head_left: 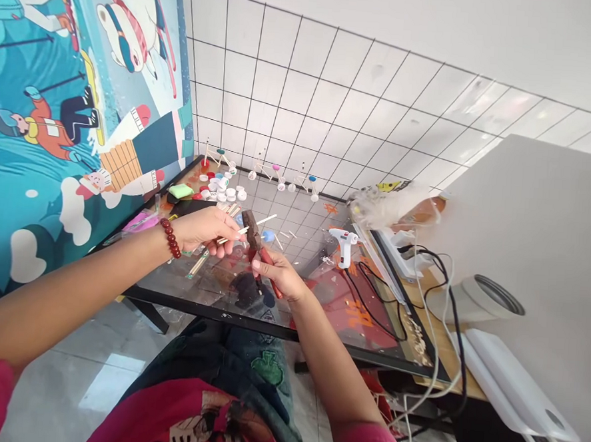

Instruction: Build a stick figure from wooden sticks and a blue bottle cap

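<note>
My left hand (213, 231), with a red bead bracelet at its wrist, is closed on thin wooden sticks (232, 236). In my right hand (278, 272) are the red handles of rusty pliers (252, 232). The pliers' jaws point up and away, right beside the fingers of my left hand, and a pale stick passes at the jaws. Whether the jaws are shut on it is too small to tell. Beneath the left hand, more wooden sticks (199, 264) lie on the glass table. A blue cap (268, 236) and short stick pieces (285, 234) lie beyond the pliers.
White and red bottle caps (222, 188) are grouped at the back left. Small stick-and-cap models (277, 173) stand along the back edge. A white glue gun (345, 245) with a black cable is on the right. Farther right are a plastic bag (391, 203) and a grey cylinder (475, 299).
</note>
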Motion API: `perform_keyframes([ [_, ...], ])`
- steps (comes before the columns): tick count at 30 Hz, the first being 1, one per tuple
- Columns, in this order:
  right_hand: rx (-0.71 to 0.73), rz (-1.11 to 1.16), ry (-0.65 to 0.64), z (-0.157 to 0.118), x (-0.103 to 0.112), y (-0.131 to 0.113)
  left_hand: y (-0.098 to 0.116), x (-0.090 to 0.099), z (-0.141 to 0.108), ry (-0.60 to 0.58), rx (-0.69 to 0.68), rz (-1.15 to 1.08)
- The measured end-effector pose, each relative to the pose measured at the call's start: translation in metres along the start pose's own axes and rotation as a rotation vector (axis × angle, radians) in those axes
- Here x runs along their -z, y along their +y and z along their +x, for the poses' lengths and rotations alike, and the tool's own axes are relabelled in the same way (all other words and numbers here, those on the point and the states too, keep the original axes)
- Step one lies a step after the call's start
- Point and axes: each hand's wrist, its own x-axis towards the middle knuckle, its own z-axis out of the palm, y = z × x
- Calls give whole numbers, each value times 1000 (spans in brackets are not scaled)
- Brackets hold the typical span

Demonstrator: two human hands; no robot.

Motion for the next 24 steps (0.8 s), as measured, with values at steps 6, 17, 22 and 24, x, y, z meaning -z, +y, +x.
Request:
perform_keyframes([
  [6, -22, 16, -53, -2, 2, 3, -2, 3, 1, -19, 17, -35],
  [17, -107, 95, -57, -3, -4, 4, -3, 8, -1, 11, 21, -38],
  [22, -123, 163, -85, -3, -5, 3, 3, 8, -5, 13, 50, 4],
  [24, -124, 191, -94, -2, -5, 3, 3, 8, -6, -2, 53, 4],
])
